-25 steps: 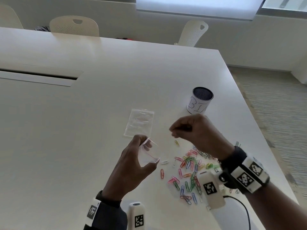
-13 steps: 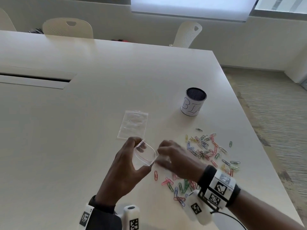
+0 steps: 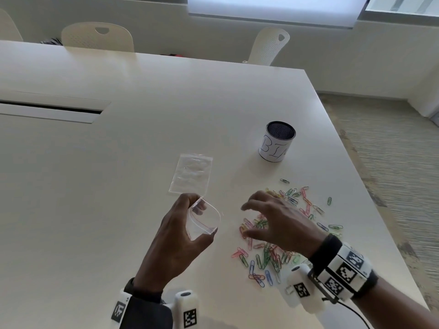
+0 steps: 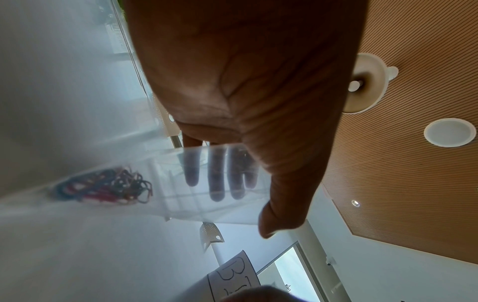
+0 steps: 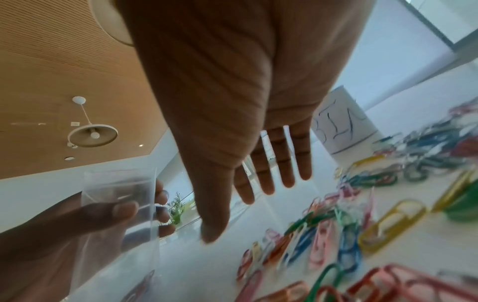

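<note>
My left hand [image 3: 180,231] grips a small clear zip bag [image 3: 203,220] between thumb and fingers, its mouth bowed open just above the white table [image 3: 118,186]. The left wrist view shows several coloured paper clips [image 4: 108,187] inside the zip bag [image 4: 207,183]. My right hand [image 3: 268,218] hovers with fingers spread and straight over a loose heap of coloured paper clips [image 3: 273,255] right of the bag, holding nothing. The right wrist view shows my right hand [image 5: 258,183] empty above the clips [image 5: 336,235], with the bag [image 5: 119,204] at left.
A second flat clear bag [image 3: 191,173] lies beyond my left hand. A black mesh cup with a white label reading BIN [image 3: 276,144] stands at the back right. More clips [image 3: 306,200] spread toward the table's right edge. White chairs [image 3: 97,36] stand behind the table.
My right hand came down from above the clips to the bag's mouth, then moved right and opened over the heap. The left hand kept hold of the bag.
</note>
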`<state>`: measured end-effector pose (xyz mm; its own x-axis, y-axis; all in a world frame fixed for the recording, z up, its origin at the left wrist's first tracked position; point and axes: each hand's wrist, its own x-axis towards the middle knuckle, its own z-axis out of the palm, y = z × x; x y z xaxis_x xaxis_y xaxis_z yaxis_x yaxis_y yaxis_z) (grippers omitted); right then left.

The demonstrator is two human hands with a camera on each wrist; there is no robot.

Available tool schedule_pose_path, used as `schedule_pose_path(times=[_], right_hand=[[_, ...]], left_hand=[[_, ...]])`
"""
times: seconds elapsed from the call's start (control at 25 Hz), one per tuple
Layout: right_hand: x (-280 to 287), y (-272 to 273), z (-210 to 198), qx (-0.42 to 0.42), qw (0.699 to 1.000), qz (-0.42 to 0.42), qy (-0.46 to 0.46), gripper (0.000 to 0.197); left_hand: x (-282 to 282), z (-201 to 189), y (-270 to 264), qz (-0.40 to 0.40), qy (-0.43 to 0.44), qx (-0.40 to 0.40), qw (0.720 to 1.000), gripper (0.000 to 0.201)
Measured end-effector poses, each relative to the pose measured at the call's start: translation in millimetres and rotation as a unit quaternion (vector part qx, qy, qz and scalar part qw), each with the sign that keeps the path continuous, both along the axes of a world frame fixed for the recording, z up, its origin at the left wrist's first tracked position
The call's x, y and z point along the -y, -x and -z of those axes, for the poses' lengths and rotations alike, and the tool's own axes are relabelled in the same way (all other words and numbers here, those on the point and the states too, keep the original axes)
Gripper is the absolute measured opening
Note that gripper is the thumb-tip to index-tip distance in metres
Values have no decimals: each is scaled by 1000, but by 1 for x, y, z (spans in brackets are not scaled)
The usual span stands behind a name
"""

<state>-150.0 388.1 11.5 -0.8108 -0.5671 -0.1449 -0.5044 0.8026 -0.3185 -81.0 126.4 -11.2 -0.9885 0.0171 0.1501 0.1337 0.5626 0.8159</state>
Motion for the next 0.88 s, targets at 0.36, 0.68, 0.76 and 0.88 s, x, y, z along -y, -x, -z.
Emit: schedule_pose_path(times=[0.36,0.68,0.76,0.88], right_hand=[[13,-22,21,-11,1000,7,-2,51],[32,-41,21,-54,998,-20,-20,25],[30,-36,20,-49,998,-18,-20,20],[22,-21,19,-13,1000,10,2,15]], left_hand=[[-6,4,1,10,1,-5,1000,51],[-7,4,3,7,-2,-5,1000,51],[-6,3,2,8,-4,-3,1000,50],[-5,3,2,8,-9,-2,1000,50]])
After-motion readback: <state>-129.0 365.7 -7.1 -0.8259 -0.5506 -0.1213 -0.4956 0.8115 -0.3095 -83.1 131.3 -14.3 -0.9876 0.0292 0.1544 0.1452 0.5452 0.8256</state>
